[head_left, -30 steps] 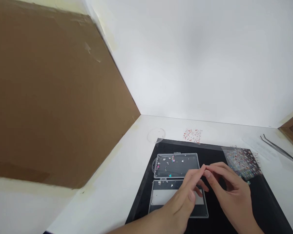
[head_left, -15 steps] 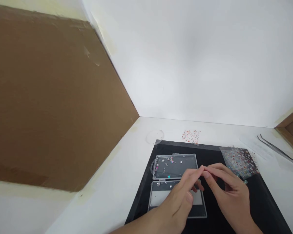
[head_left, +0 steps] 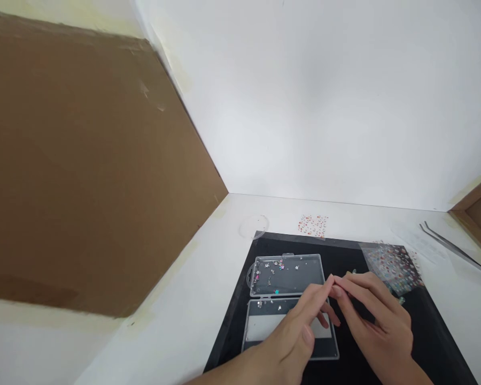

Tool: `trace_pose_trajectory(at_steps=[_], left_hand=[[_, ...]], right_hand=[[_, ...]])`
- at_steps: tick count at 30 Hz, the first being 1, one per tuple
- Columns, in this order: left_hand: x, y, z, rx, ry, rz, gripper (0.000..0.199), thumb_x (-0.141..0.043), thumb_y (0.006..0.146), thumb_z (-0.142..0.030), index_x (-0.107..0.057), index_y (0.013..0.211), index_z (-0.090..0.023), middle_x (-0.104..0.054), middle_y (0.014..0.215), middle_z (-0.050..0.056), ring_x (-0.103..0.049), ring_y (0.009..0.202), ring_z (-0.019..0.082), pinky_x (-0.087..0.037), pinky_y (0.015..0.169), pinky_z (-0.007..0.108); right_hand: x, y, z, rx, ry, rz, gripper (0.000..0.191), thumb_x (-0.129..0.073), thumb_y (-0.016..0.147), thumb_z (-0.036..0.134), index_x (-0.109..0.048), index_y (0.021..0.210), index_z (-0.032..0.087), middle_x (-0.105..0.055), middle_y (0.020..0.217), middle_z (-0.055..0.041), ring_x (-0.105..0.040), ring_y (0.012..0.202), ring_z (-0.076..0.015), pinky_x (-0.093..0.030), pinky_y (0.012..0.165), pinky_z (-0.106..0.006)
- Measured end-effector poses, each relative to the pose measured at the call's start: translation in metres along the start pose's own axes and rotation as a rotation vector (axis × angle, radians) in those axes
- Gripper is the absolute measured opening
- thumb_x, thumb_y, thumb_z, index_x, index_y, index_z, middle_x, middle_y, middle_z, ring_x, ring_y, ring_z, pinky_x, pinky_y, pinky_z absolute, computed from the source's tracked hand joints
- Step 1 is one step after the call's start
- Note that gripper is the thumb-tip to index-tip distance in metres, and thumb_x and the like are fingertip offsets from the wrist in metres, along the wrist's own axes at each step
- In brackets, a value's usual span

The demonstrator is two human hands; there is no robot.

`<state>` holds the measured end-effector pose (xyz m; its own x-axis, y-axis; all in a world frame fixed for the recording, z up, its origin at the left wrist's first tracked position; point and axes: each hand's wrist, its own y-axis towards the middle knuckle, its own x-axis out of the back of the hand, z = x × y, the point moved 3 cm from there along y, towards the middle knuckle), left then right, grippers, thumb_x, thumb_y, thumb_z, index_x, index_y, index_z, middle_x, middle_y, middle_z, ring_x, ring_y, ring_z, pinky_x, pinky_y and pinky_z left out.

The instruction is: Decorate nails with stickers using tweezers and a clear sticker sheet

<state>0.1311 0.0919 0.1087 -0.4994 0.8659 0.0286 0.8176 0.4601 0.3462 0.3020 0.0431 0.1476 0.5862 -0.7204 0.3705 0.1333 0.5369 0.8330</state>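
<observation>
In the head view, my left hand (head_left: pixel 294 331) reaches over the lower half of an open clear plastic case (head_left: pixel 289 255). Its index finger is stretched out and its thumb stands apart from it. My right hand (head_left: pixel 380 315) is closed in a pinch at the tip of that finger. Whatever lies between the fingertips is too small and covered to make out. Small rhinestones and flower-shaped gems (head_left: pixel 281 266) lie scattered in the case's upper half, with a teal gem (head_left: pixel 277 292) near the hinge. A few shiny greenish pieces (head_left: pixel 402 301) show beside my right hand.
The case lies on a black mat (head_left: pixel 232 326). A clear sheet of colored gem stickers (head_left: pixel 393 264) covers the mat's far right corner. Beyond the mat are a clear round piece (head_left: pixel 254 226), an orange-dotted sheet (head_left: pixel 312 225) and tweezers (head_left: pixel 457 248). Cardboard (head_left: pixel 96 171) stands on the left.
The two hands stay joined at the fingertips and have shifted slightly. My right hand's fingers have turned a little, and a shiny piece now shows above its index finger.
</observation>
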Motion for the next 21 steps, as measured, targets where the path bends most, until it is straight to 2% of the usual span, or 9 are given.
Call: trace_pose_trajectory(at_steps=[4,6,10,12,16,21], left_hand=[[-0.003,0.001,0.008,-0.057,-0.064,-0.008,0.061,-0.019,0.119,-0.059,-0.018,0.178,-0.045,-0.049,0.152,0.015,-0.059,0.118,0.026,-0.053,0.104,0.047],[-0.004,0.001,0.012,-0.05,-0.156,0.001,0.063,-0.012,0.117,-0.063,-0.019,0.178,-0.045,-0.048,0.152,0.016,-0.057,0.119,0.027,-0.054,0.104,0.049],[-0.003,0.0,0.016,0.146,-0.321,0.039,0.076,0.0,0.11,-0.074,-0.017,0.178,-0.043,-0.039,0.165,0.017,-0.053,0.128,0.03,-0.05,0.114,0.058],[-0.001,0.0,0.013,0.171,-0.314,0.064,0.079,-0.002,0.109,-0.077,-0.014,0.178,-0.041,-0.037,0.167,0.017,-0.052,0.13,0.03,-0.048,0.117,0.058],[0.0,0.001,0.005,0.103,-0.227,0.149,0.076,-0.004,0.11,-0.075,0.001,0.177,-0.041,-0.031,0.173,0.019,-0.051,0.132,0.03,-0.051,0.114,0.055],[-0.001,0.001,0.003,0.158,-0.137,0.196,0.086,-0.015,0.108,-0.081,0.015,0.175,-0.035,-0.022,0.18,0.023,-0.054,0.135,0.033,-0.05,0.116,0.057]], right_hand=[[0.001,0.001,-0.002,0.046,0.012,0.015,0.027,-0.072,0.1,0.008,-0.083,0.114,0.029,-0.08,0.089,-0.0022,-0.077,0.072,-0.0166,-0.065,0.066,-0.031],[0.002,0.002,-0.003,0.058,0.023,0.025,0.031,-0.072,0.1,0.007,-0.083,0.118,0.03,-0.08,0.09,-0.0024,-0.077,0.073,-0.0172,-0.065,0.066,-0.031],[0.004,0.005,-0.005,0.059,0.041,0.033,0.036,-0.072,0.099,0.006,-0.083,0.121,0.031,-0.081,0.091,-0.0025,-0.077,0.073,-0.0176,-0.065,0.064,-0.031],[0.005,0.006,-0.005,0.061,0.05,0.039,0.034,-0.071,0.099,0.006,-0.083,0.121,0.03,-0.081,0.091,-0.0026,-0.077,0.074,-0.0174,-0.064,0.064,-0.031],[0.006,0.004,-0.007,0.079,0.035,0.047,0.032,-0.071,0.1,0.007,-0.082,0.12,0.029,-0.08,0.091,-0.0025,-0.077,0.075,-0.0168,-0.065,0.068,-0.03],[0.004,0.001,-0.011,0.042,0.056,0.06,0.032,-0.071,0.1,0.008,-0.084,0.117,0.031,-0.081,0.092,-0.0023,-0.078,0.075,-0.0176,-0.066,0.069,-0.03]])
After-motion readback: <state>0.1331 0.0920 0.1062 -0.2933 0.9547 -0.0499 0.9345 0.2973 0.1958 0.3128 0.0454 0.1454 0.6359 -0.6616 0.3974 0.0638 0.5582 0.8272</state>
